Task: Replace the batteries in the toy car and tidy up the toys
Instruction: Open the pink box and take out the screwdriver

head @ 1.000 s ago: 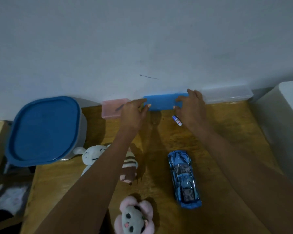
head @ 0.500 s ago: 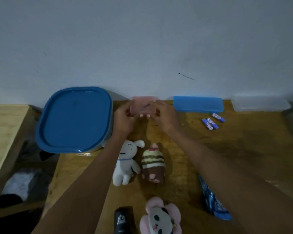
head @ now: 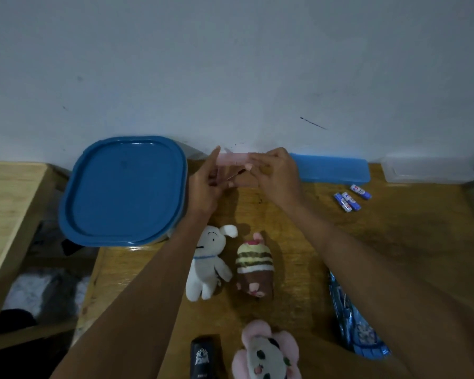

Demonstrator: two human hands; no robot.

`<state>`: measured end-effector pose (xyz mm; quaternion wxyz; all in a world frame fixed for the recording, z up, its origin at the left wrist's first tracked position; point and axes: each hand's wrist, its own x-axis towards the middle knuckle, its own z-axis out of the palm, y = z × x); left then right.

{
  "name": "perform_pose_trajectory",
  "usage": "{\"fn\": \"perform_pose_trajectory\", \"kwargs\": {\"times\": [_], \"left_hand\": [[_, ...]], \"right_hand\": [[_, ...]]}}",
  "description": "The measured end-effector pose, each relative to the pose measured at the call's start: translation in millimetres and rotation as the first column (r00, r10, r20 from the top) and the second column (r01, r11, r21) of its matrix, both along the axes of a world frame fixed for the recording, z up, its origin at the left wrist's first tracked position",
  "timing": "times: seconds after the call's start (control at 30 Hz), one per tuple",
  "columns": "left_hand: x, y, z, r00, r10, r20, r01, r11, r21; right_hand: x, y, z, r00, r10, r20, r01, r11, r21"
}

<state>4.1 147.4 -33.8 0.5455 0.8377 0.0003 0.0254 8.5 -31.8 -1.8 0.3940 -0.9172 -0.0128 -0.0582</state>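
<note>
I'm reading almost no text here: the black remote (head: 205,358) at the bottom edge is showing a white logo I can't make out, and the three batteries (head: 351,198) are carrying red-white-blue labels too small to read.

Both hands are reaching forward to the pink box (head: 234,166) by the wall. The left hand (head: 205,184) is gripping the box's left end, thumb up along the edge, fingers curled under it. The right hand (head: 275,175) is pinching the box's right side, fingers bent over the top. The lid is looking slightly lifted, maybe, but blur is making that unsure. A thin dark stick with a red tip is showing through the pink plastic between the hands; I can't tell what it is.

The car (head: 353,326) is lying at the lower right of the table (head: 394,242), mostly hidden behind the right forearm, only its blue side showing. The batteries are lying loose just in front of the blue case (head: 331,170), well apart from the car. A clear box (head: 427,170) is sitting right of the case, and its right end is hard to make out.

The blue-lidded tub (head: 123,190) is standing left of the hands. A white bunny (head: 207,263) and a striped plush (head: 253,266) are lying side by side between the forearms. A pink plush (head: 266,354) is getting cut off at the bottom edge.
</note>
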Motion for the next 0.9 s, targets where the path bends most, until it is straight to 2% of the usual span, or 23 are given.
{"fn": "perform_pose_trajectory", "kwargs": {"times": [0.13,0.2,0.33,0.57,0.77,0.83,0.9], "left_hand": [[-2.0,3.9,-5.6,0.987,-0.042,0.156,0.021,0.991,0.132],[-1.4,4.1,-8.1,0.984,-0.041,0.172,0.008,0.982,0.188],[-1.1,4.3,-8.5,0.984,-0.039,0.173,0.002,0.977,0.211],[-0.1,3.2,-10.6,0.986,-0.039,0.164,-0.015,0.950,0.313],[2.1,4.0,-14.5,0.990,-0.002,0.143,-0.032,0.972,0.232],[2.2,3.6,-15.3,0.991,0.009,0.135,-0.037,0.976,0.213],[1.7,2.5,-15.2,0.993,0.023,0.116,-0.045,0.980,0.192]], "right_hand": [[10.7,11.9,16.0,0.976,-0.218,0.009,0.213,0.962,0.174],[13.8,13.4,21.6,0.953,-0.301,-0.012,0.296,0.928,0.224],[10.8,5.1,14.7,0.968,-0.249,-0.015,0.241,0.916,0.321],[3.4,12.7,6.9,0.999,-0.034,-0.028,0.037,0.988,0.150],[0.6,2.2,-5.0,0.989,0.124,-0.080,-0.126,0.992,-0.016],[-1.6,-1.3,-8.9,0.992,0.117,-0.036,-0.120,0.988,-0.100],[-4.5,-2.3,-12.2,0.997,0.078,0.014,-0.076,0.991,-0.108]]}}
